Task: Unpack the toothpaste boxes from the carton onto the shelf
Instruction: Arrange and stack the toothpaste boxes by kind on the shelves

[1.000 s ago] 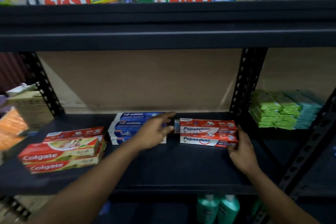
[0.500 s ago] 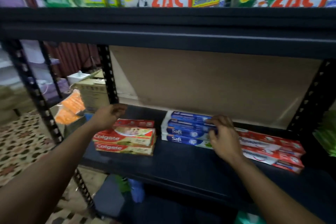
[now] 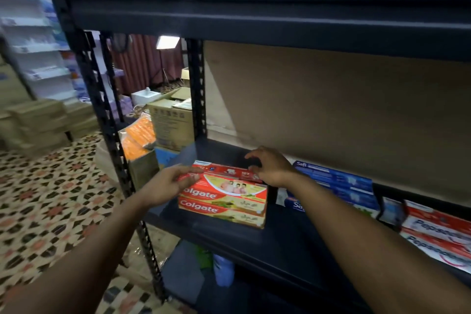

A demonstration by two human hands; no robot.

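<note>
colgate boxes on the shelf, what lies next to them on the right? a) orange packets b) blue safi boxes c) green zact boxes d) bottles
b: the blue safi boxes lie on the same shelf just right of the colgate boxes, with the pepsodent boxes farther right.

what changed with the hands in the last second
Both hands worked leftward along the shelf: left hand from the Safi stack to the left end of the Colgate stack, right hand from the Pepsodent stack, via Safi, to Colgate's back. All three stacks stayed put.
</note>
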